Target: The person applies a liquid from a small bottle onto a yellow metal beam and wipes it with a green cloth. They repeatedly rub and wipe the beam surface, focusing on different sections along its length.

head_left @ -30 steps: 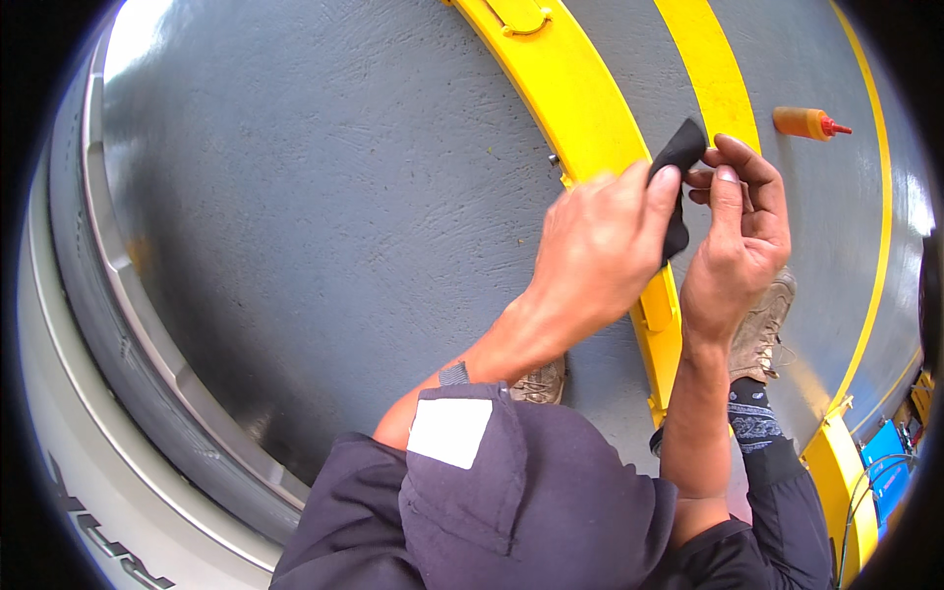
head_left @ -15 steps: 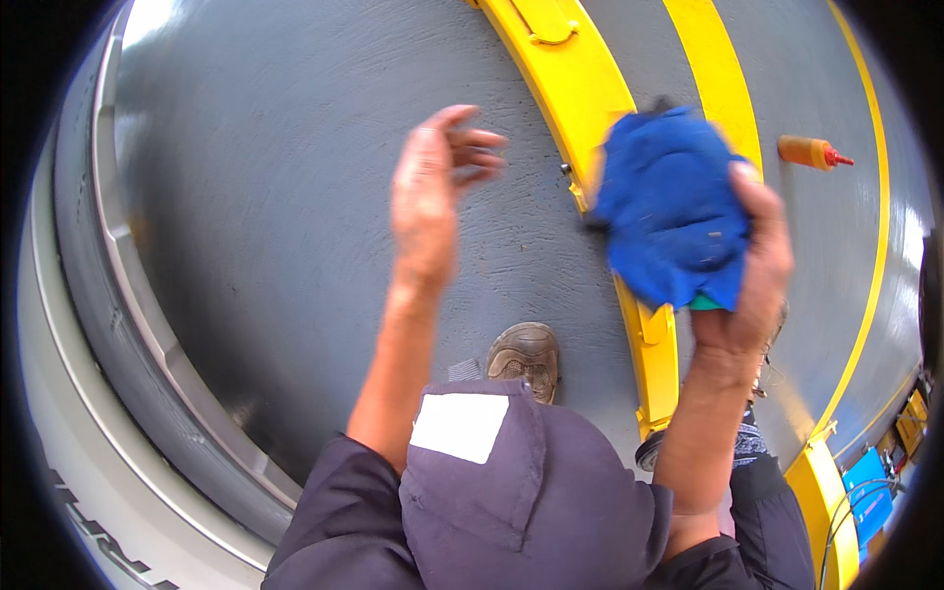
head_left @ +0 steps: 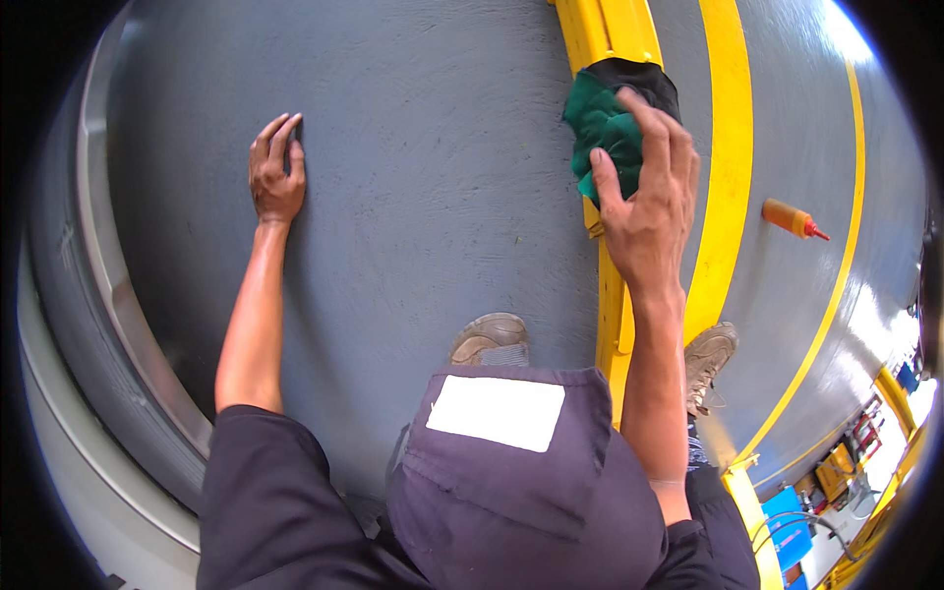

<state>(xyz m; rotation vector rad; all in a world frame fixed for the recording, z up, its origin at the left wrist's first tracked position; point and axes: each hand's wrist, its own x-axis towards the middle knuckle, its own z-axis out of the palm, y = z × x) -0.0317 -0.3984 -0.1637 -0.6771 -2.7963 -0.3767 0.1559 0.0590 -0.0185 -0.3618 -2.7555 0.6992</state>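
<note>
A bunched green and black rag (head_left: 597, 123) lies against the top of a long yellow metal beam (head_left: 618, 29). My right hand (head_left: 654, 177) is on it, with the thumb on the near side and the fingers curled over the cloth. The rag hides the stretch of beam under it. Far to the left, my left hand (head_left: 277, 172) is over the grey floor with nothing visible in it. Its fingers are loosely bent and apart, with a dark shadow beside them.
An amber squeeze bottle (head_left: 790, 218) with a red nozzle lies right of the yellow floor stripe (head_left: 728, 128). A pale vehicle-like panel (head_left: 74, 442) curves along the left. My shoes (head_left: 492, 339) are near the beam. A dark cap (head_left: 521, 492) covers the lower middle.
My right hand turned over and brought the rag onto the beam; its blue side showed before, green and black show now. My left hand moved left. The whole view shifted somewhat.
</note>
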